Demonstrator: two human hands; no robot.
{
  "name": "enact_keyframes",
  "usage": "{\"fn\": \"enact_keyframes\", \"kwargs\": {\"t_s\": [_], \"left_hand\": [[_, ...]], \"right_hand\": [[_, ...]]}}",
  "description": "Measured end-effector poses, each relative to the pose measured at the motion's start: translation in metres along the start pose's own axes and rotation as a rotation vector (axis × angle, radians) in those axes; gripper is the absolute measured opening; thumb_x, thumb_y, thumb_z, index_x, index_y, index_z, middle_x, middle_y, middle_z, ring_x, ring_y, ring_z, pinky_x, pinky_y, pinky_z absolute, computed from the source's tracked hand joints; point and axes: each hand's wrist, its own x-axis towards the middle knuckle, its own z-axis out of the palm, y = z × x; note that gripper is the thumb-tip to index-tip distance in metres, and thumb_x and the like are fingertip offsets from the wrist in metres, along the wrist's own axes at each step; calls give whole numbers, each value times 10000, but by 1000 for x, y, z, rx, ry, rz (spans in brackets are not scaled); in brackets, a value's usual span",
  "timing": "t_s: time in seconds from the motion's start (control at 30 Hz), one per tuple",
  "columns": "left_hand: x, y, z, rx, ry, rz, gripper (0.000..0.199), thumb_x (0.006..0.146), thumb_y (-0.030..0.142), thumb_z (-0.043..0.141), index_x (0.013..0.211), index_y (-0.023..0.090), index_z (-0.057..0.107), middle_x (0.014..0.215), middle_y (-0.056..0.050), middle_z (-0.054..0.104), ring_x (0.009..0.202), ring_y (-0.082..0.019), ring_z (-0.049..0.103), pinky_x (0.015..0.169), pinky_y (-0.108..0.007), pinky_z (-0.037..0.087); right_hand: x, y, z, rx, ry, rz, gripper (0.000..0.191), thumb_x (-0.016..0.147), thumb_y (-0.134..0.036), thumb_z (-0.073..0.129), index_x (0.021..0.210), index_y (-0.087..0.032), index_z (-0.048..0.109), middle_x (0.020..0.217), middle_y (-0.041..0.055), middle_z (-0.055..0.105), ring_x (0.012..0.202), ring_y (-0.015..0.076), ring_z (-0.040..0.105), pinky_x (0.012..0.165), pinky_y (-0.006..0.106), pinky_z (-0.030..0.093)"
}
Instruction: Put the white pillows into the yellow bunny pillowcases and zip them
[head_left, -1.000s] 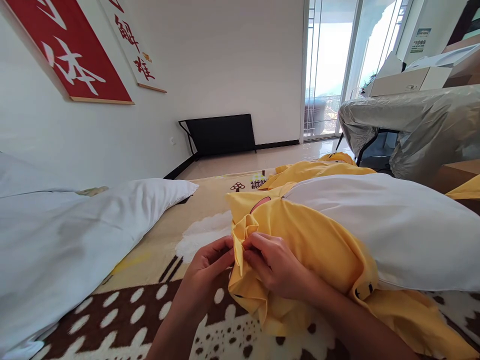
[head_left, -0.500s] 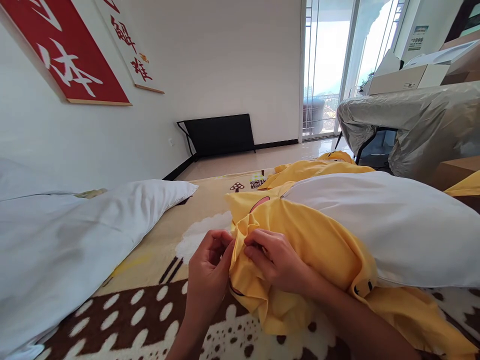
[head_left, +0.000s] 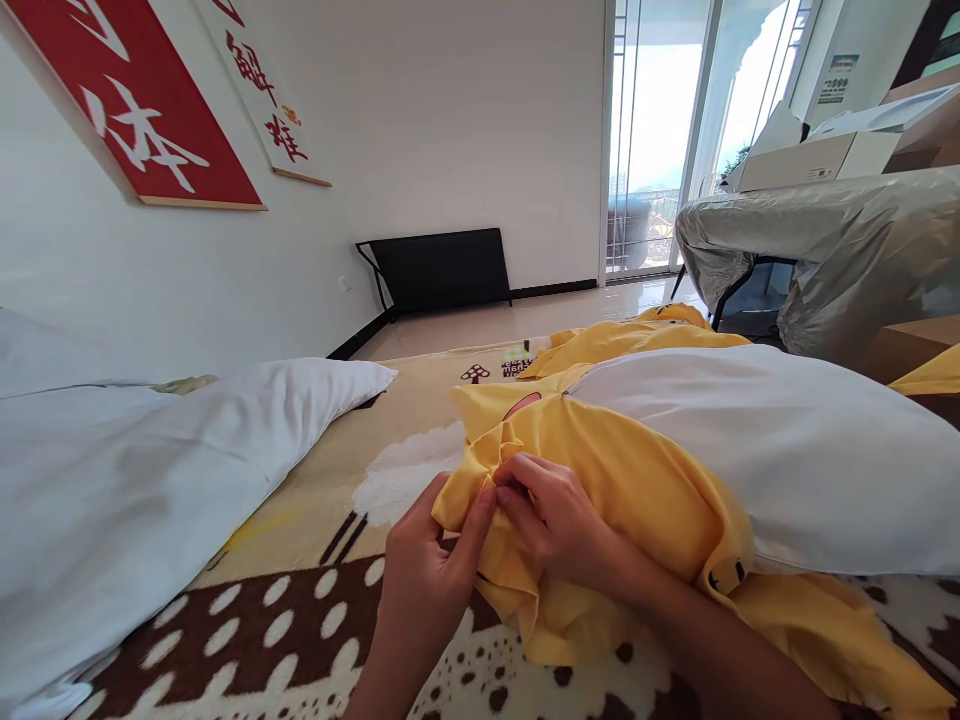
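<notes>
A yellow pillowcase (head_left: 600, 440) with cartoon markings covers the near-left end of a white pillow (head_left: 825, 440); the rest of the pillow lies bare to the right. My left hand (head_left: 439, 560) pinches a gathered fold of the case between thumb and fingers. Close against it, my right hand (head_left: 551, 515) grips the same bunched cloth with its fingertips. The two thumbs nearly meet. What lies inside the fold is hidden by fingers and fabric.
Beneath everything spreads a patterned brown and cream blanket (head_left: 247, 640). Another white pillow (head_left: 187, 470) lies at left. More yellow cloth (head_left: 637, 335) is behind the pillow. Cartons (head_left: 802, 160) stand on a plastic-covered table (head_left: 847, 215); a black folded frame (head_left: 442, 270) leans on the wall.
My left hand has shifted slightly right, its thumb now pressing the fold beside my right fingertips. The held cloth edge has turned over toward the left hand. The pillow stays in place.
</notes>
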Motion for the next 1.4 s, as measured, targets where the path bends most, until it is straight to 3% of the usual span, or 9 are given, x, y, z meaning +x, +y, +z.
{"fn": "enact_keyframes", "kwargs": {"t_s": [0.23, 0.4, 0.6, 0.77, 0.9, 0.97, 1.07, 1.2, 1.4], "left_hand": [[3, 1, -7, 65, -32, 23, 271, 797, 458, 585, 718, 201, 555, 682, 1, 553, 670, -157, 519, 588, -224, 408], [10, 0, -23, 24, -210, -24, 279, 742, 460, 651, 748, 185, 608, 671, -1, 598, 636, -151, 518, 586, -231, 420], [20, -5, -46, -269, -232, -239, 275, 649, 381, 752, 757, 148, 654, 698, -15, 640, 670, -171, 571, 597, -247, 461], [35, -18, -57, -782, -89, -371, 323, 682, 137, 694, 1002, 126, 650, 934, -71, 689, 859, -190, 637, 747, -251, 526], [47, -30, -66, -1064, 36, -418, 332, 771, 60, 539, 1098, 64, 594, 992, -129, 678, 878, -197, 650, 713, -262, 557], [53, -38, -71, -1146, 32, -433, 327, 794, 66, 503, 1113, 51, 575, 981, -144, 676, 845, -210, 657, 635, -276, 563], [61, -54, -78, -1247, 86, -462, 285, 797, 50, 470, 1061, 56, 578, 905, -124, 676, 760, -198, 658, 555, -268, 544], [65, -65, -84, -1301, 120, -508, 243, 800, 41, 445, 1000, 70, 579, 836, -102, 661, 670, -181, 642, 477, -255, 502], [59, -56, -92, -1283, 63, -502, 321, 803, 47, 468, 1110, 66, 559, 903, -117, 658, 715, -187, 639, 560, -278, 542]], "right_hand": [[0, 2, -1, -167, -70, -69, 144, 929, -217, 375, 802, -213, 443, 783, 14, 525, 700, 139, 472, 673, 257, 387], [-1, 1, 1, -282, -138, -154, 107, 908, -166, 381, 869, -202, 475, 847, 45, 557, 753, 161, 489, 711, 278, 410], [-6, -17, -7, -279, -133, -186, 272, 886, -135, 412, 1137, -204, 492, 1022, 75, 599, 937, 183, 544, 841, 328, 439], [-15, -43, -51, -351, 299, -150, 239, 890, -224, 466, 1121, -224, 525, 924, 43, 606, 828, 163, 565, 761, 302, 456], [-22, -38, -102, -729, 663, 169, 190, 863, -364, 483, 927, -210, 574, 805, 34, 621, 680, 166, 559, 633, 301, 416], [-25, -26, -124, -993, 569, 439, 272, 854, -447, 460, 791, -206, 568, 778, 50, 624, 637, 181, 538, 579, 309, 362], [-34, -10, -139, -1077, 205, 697, 414, 873, -526, 378, 637, -209, 503, 690, 60, 612, 617, 198, 521, 566, 314, 327], [-52, -9, -116, -786, -146, 572, 463, 906, -540, 305, 651, -208, 502, 676, 34, 606, 661, 187, 524, 636, 320, 373], [-70, -20, -56, 35, -293, 563, 473, 792, -522, 584, 1102, -165, 589, 1057, 67, 650, 948, 228, 584, 789, 336, 480]]}}
